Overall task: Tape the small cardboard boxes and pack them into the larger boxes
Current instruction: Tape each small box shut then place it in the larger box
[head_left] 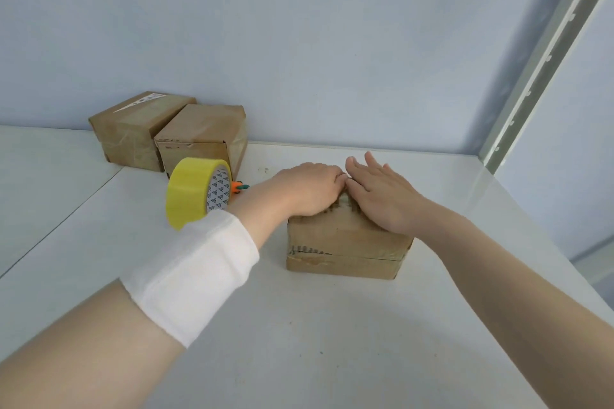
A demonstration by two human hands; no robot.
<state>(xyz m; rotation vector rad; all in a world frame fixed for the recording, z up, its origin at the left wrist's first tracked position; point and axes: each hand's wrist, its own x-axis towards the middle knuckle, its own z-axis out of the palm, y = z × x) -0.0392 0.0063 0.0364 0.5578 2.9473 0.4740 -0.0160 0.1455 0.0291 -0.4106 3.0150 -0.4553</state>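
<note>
On the white tabletop a small, creased cardboard box sits under both hands, left hand with fingers curled, right hand with fingers flat and spread, neither gripping. Just left stands a yellow tape roll (its core printed with small triangles). Farther back, against the wall, two taped brown boxes touch; one bears a white label, unreadable.

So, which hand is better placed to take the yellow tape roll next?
Left, probably. The tape roll stands on edge just beside the left forearm, while the right hand lies flat on the small box, on its far side from the roll.
</note>
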